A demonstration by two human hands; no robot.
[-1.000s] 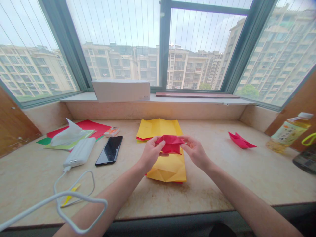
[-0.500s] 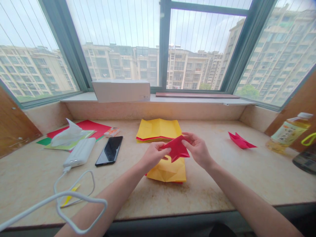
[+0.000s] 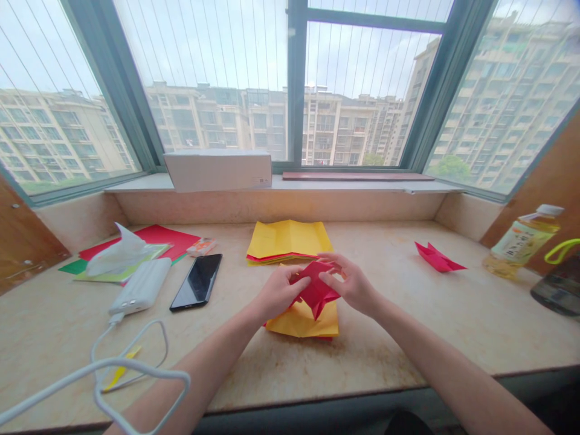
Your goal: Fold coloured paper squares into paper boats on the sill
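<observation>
A piece of folded red paper (image 3: 318, 291) is held between my two hands, above the middle of the counter. My left hand (image 3: 281, 291) is closed on its left side, thumb on top. My right hand (image 3: 350, 283) grips the right side, thumb lying on the near face and the fingers behind, partly hidden. Pointed flaps of the paper hang downward. Beneath it lies a stack of creased yellow paper (image 3: 303, 326) with red edges showing. Just behind my hands rests another stack of yellow and red sheets (image 3: 287, 237).
A folded red paper boat (image 3: 438, 258) sits at right, near a drink bottle (image 3: 521, 241) and a dark container (image 3: 559, 287). At left are a phone (image 3: 197, 281), a white power bank (image 3: 141, 287) with a looping cable (image 3: 136, 362), tissue (image 3: 118, 251) and red sheets (image 3: 174, 240). A white box (image 3: 217, 170) stands on the sill.
My hands and the red paper have come slightly lower and nearer. The paper is tilted more steeply, its lower flaps pointing further down. The camera view has shifted a little.
</observation>
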